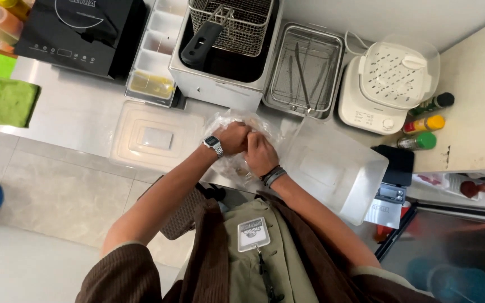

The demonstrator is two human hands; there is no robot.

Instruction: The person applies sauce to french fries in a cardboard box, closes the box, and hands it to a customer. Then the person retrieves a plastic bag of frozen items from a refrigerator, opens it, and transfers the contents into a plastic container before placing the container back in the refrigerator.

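Both my hands are closed on a clear plastic bag [225, 120] that rests on the steel counter [68, 106] in front of the fryer. My left hand [234, 137], with a metal wristwatch, grips the bag's top. My right hand [260, 156], with dark bands on the wrist, holds the bag just beside it, the two hands touching. Pale food shows dimly inside the bag; what it is I cannot tell.
A clear lid [155, 137] lies left of the bag, a clear plastic tub [335, 168] right of it. Behind are a deep fryer [225, 45] with a wire basket, a tray with tongs [304, 70], a white steamer [391, 84], an induction hob [79, 33], sauce bottles [422, 126], and green cloths [12, 101].
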